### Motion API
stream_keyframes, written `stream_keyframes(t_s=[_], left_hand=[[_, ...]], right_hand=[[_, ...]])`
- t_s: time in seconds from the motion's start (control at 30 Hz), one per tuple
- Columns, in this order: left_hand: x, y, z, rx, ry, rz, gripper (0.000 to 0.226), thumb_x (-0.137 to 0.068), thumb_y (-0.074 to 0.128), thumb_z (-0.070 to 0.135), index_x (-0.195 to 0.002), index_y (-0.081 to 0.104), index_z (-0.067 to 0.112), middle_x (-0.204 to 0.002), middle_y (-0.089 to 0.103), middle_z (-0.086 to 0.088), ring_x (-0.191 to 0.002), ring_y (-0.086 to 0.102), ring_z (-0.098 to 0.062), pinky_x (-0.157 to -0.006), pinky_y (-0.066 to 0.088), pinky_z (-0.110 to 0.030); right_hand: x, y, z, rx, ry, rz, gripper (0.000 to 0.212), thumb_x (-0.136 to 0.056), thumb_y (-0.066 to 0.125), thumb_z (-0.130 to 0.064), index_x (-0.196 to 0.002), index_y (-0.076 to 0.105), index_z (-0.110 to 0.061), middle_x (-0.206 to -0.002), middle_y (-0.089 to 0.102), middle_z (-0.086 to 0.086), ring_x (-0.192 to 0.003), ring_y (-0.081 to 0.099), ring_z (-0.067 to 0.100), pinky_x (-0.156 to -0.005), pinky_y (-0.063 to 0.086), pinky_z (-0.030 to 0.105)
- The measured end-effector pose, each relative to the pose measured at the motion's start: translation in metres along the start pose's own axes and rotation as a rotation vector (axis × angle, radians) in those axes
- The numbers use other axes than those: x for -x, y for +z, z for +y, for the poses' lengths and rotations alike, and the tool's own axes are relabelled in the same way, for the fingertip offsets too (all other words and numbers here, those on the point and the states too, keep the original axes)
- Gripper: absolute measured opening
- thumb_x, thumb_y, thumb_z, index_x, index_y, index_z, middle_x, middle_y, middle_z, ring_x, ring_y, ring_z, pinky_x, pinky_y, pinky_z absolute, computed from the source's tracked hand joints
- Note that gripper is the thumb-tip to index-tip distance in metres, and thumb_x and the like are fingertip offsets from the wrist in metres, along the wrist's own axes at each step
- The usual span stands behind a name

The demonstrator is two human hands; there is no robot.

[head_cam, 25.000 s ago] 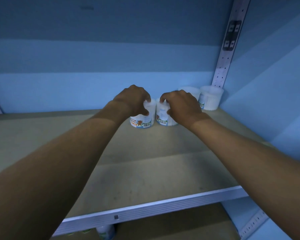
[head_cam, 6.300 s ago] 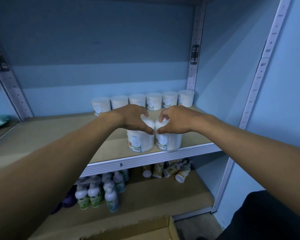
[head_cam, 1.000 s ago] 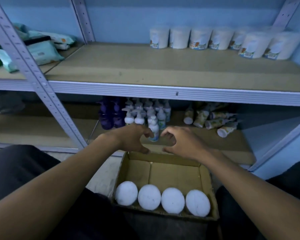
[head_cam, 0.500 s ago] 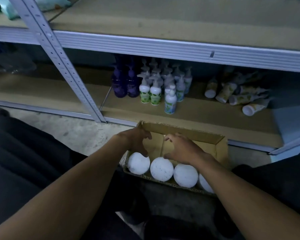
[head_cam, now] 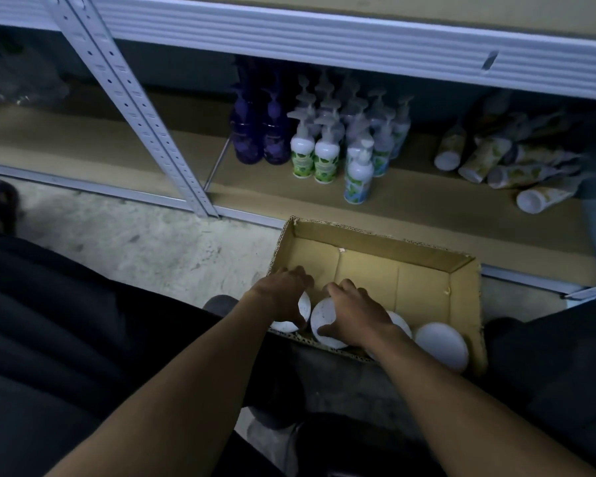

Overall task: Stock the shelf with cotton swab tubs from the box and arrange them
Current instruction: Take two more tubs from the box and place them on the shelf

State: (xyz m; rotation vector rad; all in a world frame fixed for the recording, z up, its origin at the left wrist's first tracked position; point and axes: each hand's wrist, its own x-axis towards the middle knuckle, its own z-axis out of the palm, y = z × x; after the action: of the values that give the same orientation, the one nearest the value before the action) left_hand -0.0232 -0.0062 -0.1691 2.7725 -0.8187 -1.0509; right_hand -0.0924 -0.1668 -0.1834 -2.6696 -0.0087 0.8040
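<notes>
l hand (head_cam: 283, 297) fingers round far-left tub (head_cam: 291, 320) | r hand (head_cam: 353, 313) fingers round 2nd tub (head_cam: 326, 325) | both in box (head_cam: 375, 242)

One head-worn view — looking steeply down, close over the box (head_cam: 461, 270) below the shelf (head_cam: 324, 39).

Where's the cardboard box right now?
The cardboard box sits on the floor, lower centre-right in the head view, in front of the bottom shelf holding pump bottles.
</notes>
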Motion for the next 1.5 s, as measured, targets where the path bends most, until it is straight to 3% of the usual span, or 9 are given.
stream_keyframes(t_s=[0.2,0.8,1.13,1.5], left_hand=[[-0.005,0.011,-0.002,-0.104,0.0,-0.008,0.086,-0.07,0.082,0.044,-0.142,0.04,0.02,-0.141,0.04,-0.003,-0.129,0.043,-0.029,-0.102,0.045,-0.043],[-0.001,0.013,-0.001,-0.065,-0.022,-0.001,0.094,-0.07,0.084,0.042,-0.145,0.034,0.015,-0.144,0.038,-0.006,-0.131,0.04,-0.03,-0.102,0.046,-0.044],[-0.001,0.012,0.004,-0.064,-0.041,0.005,0.094,-0.071,0.082,0.046,-0.144,0.035,0.011,-0.146,0.037,-0.008,-0.132,0.039,-0.03,-0.104,0.045,-0.043],[0.005,-0.013,0.002,0.063,-0.048,0.097,0.089,-0.067,0.081,0.045,-0.139,0.04,0.012,-0.141,0.043,-0.009,-0.129,0.043,-0.031,-0.102,0.046,-0.044]], right_hand=[[-0.006,0.008,-0.001,0.029,-0.002,-0.002,0.079,-0.078,0.074,-0.053,-0.139,0.039,-0.02,-0.135,0.042,0.005,-0.121,0.046,0.032,-0.087,0.048,0.04],[-0.005,0.008,-0.005,-0.017,0.032,-0.033,0.082,-0.074,0.074,-0.062,-0.138,0.042,-0.02,-0.136,0.043,0.005,-0.122,0.047,0.033,-0.092,0.048,0.043],[-0.007,0.009,-0.012,-0.005,0.052,-0.037,0.075,-0.08,0.075,-0.047,-0.138,0.039,-0.017,-0.139,0.039,0.009,-0.124,0.043,0.035,-0.091,0.048,0.042],[-0.003,-0.017,-0.009,-0.108,0.07,0.02,0.08,-0.067,0.079,-0.054,-0.131,0.043,-0.024,-0.129,0.043,0.001,-0.117,0.047,0.03,-0.09,0.049,0.042]])
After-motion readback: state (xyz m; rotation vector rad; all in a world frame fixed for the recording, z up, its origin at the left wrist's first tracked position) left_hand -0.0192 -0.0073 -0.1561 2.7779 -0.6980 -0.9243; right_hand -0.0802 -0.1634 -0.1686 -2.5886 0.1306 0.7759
